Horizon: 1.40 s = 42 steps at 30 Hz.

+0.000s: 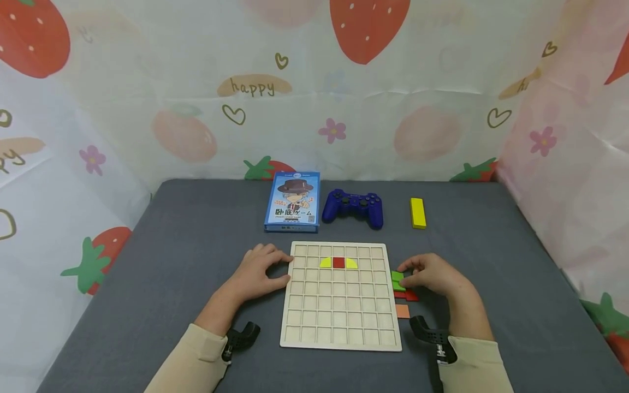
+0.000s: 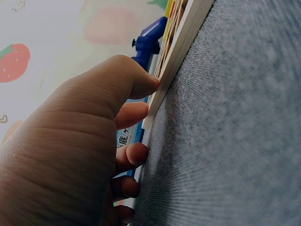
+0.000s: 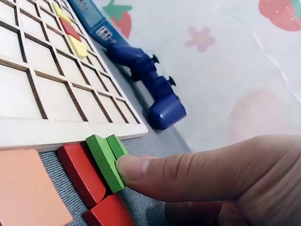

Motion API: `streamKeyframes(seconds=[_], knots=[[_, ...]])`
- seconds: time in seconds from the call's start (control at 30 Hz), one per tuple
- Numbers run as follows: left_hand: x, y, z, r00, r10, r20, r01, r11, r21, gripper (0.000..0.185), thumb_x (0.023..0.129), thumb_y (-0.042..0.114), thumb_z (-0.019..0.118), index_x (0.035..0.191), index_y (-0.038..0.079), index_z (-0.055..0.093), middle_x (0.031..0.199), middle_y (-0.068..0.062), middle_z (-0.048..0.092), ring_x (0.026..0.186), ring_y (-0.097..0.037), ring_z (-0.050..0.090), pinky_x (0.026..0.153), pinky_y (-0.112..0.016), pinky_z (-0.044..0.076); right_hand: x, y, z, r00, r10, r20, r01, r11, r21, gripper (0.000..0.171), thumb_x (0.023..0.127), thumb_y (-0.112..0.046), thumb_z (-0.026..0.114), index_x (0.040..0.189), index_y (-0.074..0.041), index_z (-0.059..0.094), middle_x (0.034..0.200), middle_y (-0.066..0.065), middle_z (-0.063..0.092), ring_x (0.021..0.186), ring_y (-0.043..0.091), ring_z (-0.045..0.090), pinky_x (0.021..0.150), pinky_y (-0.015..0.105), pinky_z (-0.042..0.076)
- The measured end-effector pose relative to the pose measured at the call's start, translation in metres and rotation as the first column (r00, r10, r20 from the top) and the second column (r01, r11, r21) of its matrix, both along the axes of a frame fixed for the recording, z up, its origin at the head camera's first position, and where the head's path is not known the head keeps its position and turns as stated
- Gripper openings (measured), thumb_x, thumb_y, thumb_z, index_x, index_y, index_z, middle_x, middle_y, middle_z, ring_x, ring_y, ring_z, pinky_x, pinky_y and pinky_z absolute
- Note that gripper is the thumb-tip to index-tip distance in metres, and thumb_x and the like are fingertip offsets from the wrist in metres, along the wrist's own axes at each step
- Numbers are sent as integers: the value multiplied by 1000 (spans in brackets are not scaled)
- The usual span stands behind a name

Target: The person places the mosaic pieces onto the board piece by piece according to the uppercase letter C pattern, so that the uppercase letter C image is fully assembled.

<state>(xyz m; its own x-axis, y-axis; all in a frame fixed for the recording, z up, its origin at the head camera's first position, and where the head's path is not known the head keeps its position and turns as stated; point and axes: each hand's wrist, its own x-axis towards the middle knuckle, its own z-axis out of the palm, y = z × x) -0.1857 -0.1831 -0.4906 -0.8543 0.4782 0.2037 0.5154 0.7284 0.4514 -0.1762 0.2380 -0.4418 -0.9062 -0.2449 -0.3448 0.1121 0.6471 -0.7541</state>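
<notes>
A pale wooden grid board (image 1: 341, 338) lies on the table. Along its second row sit a red square (image 1: 338, 262) and two yellow rounded pieces (image 1: 325, 263). My left hand (image 1: 253, 275) touches the board's left edge with thumb and index fingertips; the other fingers are loosely bent. At the board's right side my right hand (image 1: 434, 275) pinches green blocks (image 3: 104, 162) between thumb and index finger, though the index fingertip is hidden in the right wrist view. Red blocks (image 3: 81, 173) lie beside the green ones. Nearer me is an orange square (image 1: 402, 311).
Behind the board stand a blue illustrated box (image 1: 293, 203) and a dark blue game controller (image 1: 352, 207). A yellow block (image 1: 417, 213) lies farther right. Grey cloth (image 1: 206, 218) covers the table, with a printed curtain (image 1: 344, 109) behind it.
</notes>
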Motion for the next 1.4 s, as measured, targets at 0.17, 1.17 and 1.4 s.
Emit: streamKeyframes(seconds=[0.17,1.17,1.4], knots=[[-3,0,3,1000,-6,-23,7,1000,11,35,89,33,77,121,19,74,104,2,60,90,-17,45,81,-42,36,-4,-1,1,1000,-20,-6,20,1000,11,31,85,-10,81,113,2,73,69,1,47,65,17,41,61,31,33],[0,0,-2,1000,-13,-20,13,1000,27,34,89,33,77,121,20,74,105,3,61,90,-14,45,81,-41,37,12,-22,56,944,-175,-280,171,984,-38,36,92,-16,77,125,-3,71,112,13,68,73,24,50,60,35,41],[0,0,-2,999,-14,-34,15,999,30,34,89,32,77,120,20,74,105,3,61,91,-15,46,80,-41,37,20,-41,69,928,-166,-333,153,986,-66,34,91,-16,78,123,-6,73,109,12,69,63,21,41,54,32,33]])
